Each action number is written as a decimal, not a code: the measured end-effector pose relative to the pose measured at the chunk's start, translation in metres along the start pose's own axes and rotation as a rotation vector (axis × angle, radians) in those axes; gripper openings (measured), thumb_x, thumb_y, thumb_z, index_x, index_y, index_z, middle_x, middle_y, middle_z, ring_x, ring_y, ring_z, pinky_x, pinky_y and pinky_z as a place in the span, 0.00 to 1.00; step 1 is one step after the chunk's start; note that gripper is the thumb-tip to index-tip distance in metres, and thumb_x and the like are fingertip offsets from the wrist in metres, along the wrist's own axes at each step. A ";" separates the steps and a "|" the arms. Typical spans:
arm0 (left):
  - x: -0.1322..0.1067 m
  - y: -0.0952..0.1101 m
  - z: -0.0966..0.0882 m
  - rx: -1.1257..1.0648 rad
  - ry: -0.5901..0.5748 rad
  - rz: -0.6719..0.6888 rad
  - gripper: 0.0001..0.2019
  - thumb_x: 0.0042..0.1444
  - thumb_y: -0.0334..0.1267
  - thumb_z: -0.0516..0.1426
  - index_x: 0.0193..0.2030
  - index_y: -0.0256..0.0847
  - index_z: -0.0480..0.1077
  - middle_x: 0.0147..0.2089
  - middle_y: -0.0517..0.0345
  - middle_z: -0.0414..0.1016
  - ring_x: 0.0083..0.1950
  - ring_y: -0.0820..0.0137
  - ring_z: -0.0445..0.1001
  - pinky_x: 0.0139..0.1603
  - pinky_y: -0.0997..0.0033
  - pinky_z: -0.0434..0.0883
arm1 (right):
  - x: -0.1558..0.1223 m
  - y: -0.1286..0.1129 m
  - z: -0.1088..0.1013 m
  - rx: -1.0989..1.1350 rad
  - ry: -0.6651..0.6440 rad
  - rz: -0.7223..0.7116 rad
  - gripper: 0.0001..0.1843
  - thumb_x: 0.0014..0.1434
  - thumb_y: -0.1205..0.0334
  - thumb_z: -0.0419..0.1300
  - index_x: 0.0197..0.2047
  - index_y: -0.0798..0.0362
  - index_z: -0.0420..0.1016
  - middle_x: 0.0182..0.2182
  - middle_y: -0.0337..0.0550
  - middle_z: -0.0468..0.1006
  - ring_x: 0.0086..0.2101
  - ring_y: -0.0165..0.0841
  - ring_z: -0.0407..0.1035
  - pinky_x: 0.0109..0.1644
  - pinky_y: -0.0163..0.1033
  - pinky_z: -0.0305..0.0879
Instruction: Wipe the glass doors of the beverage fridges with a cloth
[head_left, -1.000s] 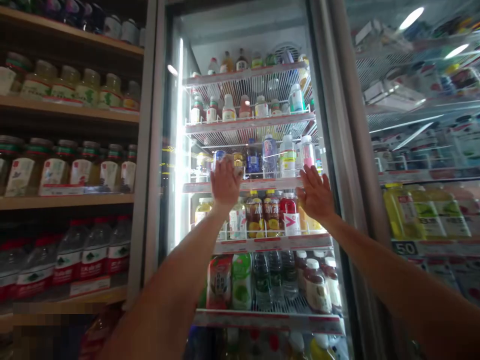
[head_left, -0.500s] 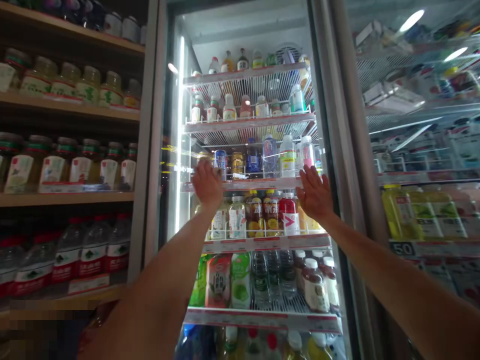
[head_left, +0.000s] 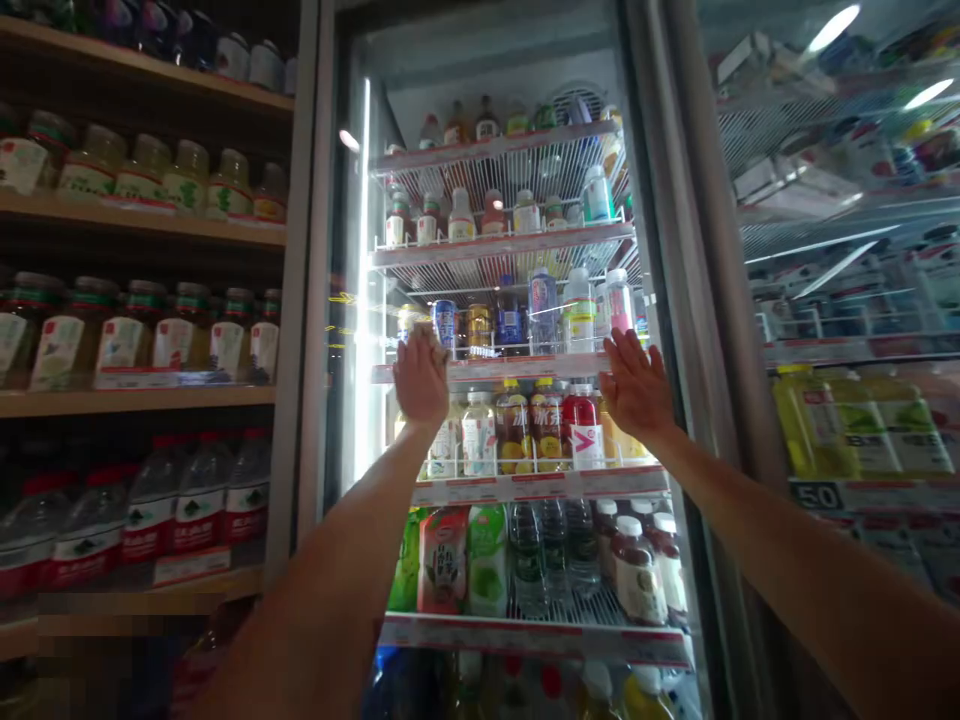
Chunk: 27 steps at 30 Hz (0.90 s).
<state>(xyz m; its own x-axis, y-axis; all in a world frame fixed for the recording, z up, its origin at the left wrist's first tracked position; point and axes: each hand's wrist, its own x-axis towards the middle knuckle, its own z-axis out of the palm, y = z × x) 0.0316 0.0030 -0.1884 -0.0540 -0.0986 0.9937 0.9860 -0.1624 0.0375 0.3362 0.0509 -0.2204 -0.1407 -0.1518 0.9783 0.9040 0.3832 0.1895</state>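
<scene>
My left hand (head_left: pixel 421 382) is raised in front of a glass-fronted drinks fridge (head_left: pixel 525 372), fingers stretched upward, level with a row of cans. A tan patch shows at its fingertips; whether it is a held thing or a reflection I cannot make out. My right hand (head_left: pixel 637 385) lies flat with its fingers apart, near the fridge's right side and holding nothing. Close to it behind the glass are a bottle with a pink label (head_left: pixel 618 300) and a red bottle (head_left: pixel 583 425). A blue can (head_left: pixel 445 325) is beside my left fingertips.
Wooden shelves (head_left: pixel 142 398) with jars and bottles stand on the left. Another glass-fronted fridge (head_left: pixel 862 350) is on the right, past a metal frame (head_left: pixel 694 250). Cartons (head_left: pixel 442 560) and water bottles (head_left: pixel 551 550) fill a lower shelf.
The view has shifted slightly, so the shelves sit a little further right. My left hand has moved slightly right and down, its fingers more upright. My right hand stays nearly in place.
</scene>
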 end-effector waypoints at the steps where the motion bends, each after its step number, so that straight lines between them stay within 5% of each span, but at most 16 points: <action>1: 0.000 -0.003 0.000 -0.009 0.032 -0.028 0.24 0.60 0.36 0.43 0.63 0.29 0.55 0.66 0.38 0.55 0.69 0.56 0.47 0.66 0.43 0.51 | 0.000 -0.001 0.000 -0.004 -0.001 0.003 0.28 0.64 0.55 0.41 0.65 0.56 0.53 0.63 0.50 0.58 0.63 0.39 0.47 0.64 0.53 0.44; 7: 0.016 0.027 0.005 -0.095 -0.094 0.215 0.25 0.55 0.25 0.45 0.59 0.39 0.62 0.62 0.53 0.64 0.64 0.67 0.60 0.65 0.61 0.59 | 0.001 0.000 -0.002 -0.021 -0.022 0.002 0.28 0.64 0.55 0.40 0.64 0.56 0.54 0.62 0.49 0.58 0.63 0.39 0.48 0.63 0.53 0.45; 12: 0.035 0.011 -0.006 -0.014 -0.103 0.111 0.25 0.51 0.23 0.45 0.58 0.28 0.61 0.63 0.41 0.61 0.67 0.57 0.54 0.66 0.51 0.55 | 0.002 -0.001 -0.002 -0.019 -0.027 0.011 0.28 0.63 0.55 0.41 0.65 0.55 0.53 0.63 0.48 0.57 0.63 0.39 0.48 0.63 0.52 0.45; 20: -0.035 0.081 0.013 -0.064 -0.219 0.412 0.22 0.61 0.40 0.46 0.61 0.41 0.59 0.65 0.54 0.59 0.69 0.61 0.47 0.66 0.51 0.53 | 0.000 0.000 0.000 -0.001 0.018 -0.008 0.27 0.64 0.56 0.41 0.64 0.54 0.54 0.63 0.48 0.58 0.63 0.39 0.49 0.64 0.52 0.45; 23: -0.034 0.060 0.004 -0.051 -0.261 0.446 0.21 0.62 0.38 0.44 0.62 0.44 0.59 0.64 0.56 0.61 0.69 0.64 0.49 0.67 0.53 0.52 | -0.001 0.002 0.001 0.021 0.005 -0.009 0.28 0.64 0.56 0.41 0.65 0.52 0.52 0.63 0.48 0.57 0.63 0.39 0.48 0.64 0.53 0.44; 27: -0.022 0.008 -0.012 0.021 -0.162 0.131 0.22 0.62 0.38 0.45 0.63 0.44 0.57 0.65 0.53 0.59 0.69 0.58 0.49 0.66 0.43 0.50 | 0.000 0.006 0.001 0.037 -0.013 0.002 0.28 0.63 0.55 0.42 0.66 0.52 0.50 0.64 0.47 0.55 0.63 0.40 0.47 0.64 0.54 0.42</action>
<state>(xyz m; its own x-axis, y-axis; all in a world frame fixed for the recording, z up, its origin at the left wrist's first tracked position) 0.0385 -0.0083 -0.2115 0.0990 0.0423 0.9942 0.9861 -0.1381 -0.0923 0.3408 0.0542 -0.2189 -0.1443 -0.1386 0.9798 0.8886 0.4175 0.1899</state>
